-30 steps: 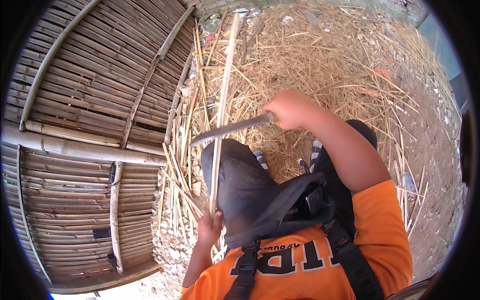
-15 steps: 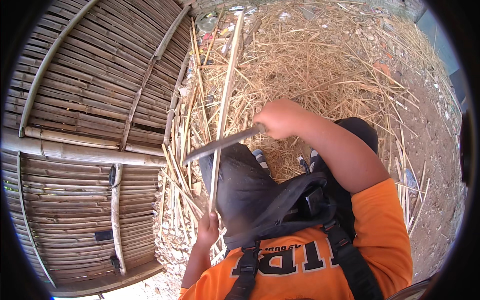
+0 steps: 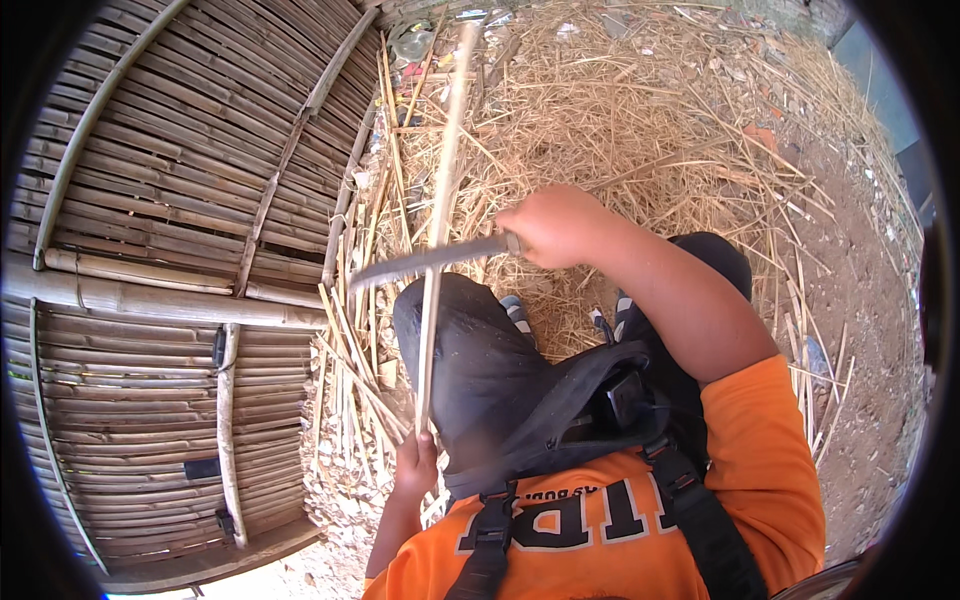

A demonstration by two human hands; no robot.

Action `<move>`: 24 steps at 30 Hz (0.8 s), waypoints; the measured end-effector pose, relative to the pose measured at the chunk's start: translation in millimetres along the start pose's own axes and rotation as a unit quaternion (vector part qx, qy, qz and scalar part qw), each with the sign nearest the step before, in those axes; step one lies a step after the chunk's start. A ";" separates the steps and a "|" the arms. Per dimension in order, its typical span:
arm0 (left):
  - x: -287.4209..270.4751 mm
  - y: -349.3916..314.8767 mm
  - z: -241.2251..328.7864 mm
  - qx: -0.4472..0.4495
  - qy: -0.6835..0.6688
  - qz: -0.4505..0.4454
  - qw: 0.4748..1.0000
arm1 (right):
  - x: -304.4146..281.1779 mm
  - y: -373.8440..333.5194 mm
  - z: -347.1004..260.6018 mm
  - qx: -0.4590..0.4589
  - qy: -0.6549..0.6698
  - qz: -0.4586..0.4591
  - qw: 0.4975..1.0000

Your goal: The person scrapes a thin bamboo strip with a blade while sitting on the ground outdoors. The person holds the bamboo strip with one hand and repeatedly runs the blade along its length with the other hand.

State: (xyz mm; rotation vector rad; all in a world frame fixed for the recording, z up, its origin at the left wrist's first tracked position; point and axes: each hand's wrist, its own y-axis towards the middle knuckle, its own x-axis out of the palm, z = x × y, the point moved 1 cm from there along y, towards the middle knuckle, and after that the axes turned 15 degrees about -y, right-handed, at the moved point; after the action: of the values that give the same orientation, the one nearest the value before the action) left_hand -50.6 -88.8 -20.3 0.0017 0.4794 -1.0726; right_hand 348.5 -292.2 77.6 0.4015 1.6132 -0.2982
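My left hand (image 3: 416, 462) is closed around the near end of a long, pale bamboo strip (image 3: 429, 350). The strip runs away from me past my left knee, and its far end is blurred. My right hand (image 3: 558, 228) grips the handle of a machete (image 3: 425, 260). Its long dark blade points left and crosses the strip just beyond the knee, seemingly against it. The blade is slightly smeared by motion. Both my legs, in dark trousers (image 3: 465, 350), are bent under the strip and the right forearm.
A wall of bamboo slats (image 3: 150, 180) stands close on the left. Several loose bamboo strips (image 3: 350, 370) lie along its foot. Dry shavings (image 3: 640, 130) cover the ground ahead, with bare earth (image 3: 860, 240) at the right. A black bag (image 3: 590, 400) rests at my waist.
My right hand and the machete have shifted slightly left and away from me along the strip. The strip's far end has swung a little left; both hands keep their grip.
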 end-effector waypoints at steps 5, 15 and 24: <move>-7.7 0.2 -6.5 -0.019 0.101 -0.013 0.995 | 32.5 10.8 42.5 0.063 0.071 -0.064 0.993; 5.5 -9.4 -10.1 0.005 0.061 0.036 0.997 | -5.3 3.6 -25.9 -0.048 -0.016 -0.078 0.996; -1.5 -1.2 12.0 0.017 0.195 0.052 0.979 | 17.2 14.8 85.3 0.262 0.226 -0.026 0.938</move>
State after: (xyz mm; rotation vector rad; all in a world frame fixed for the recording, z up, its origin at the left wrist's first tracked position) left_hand -47.7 -90.9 -8.7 0.2688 0.8062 -0.9778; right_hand 430.9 -313.7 54.1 0.8869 1.9880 -0.7248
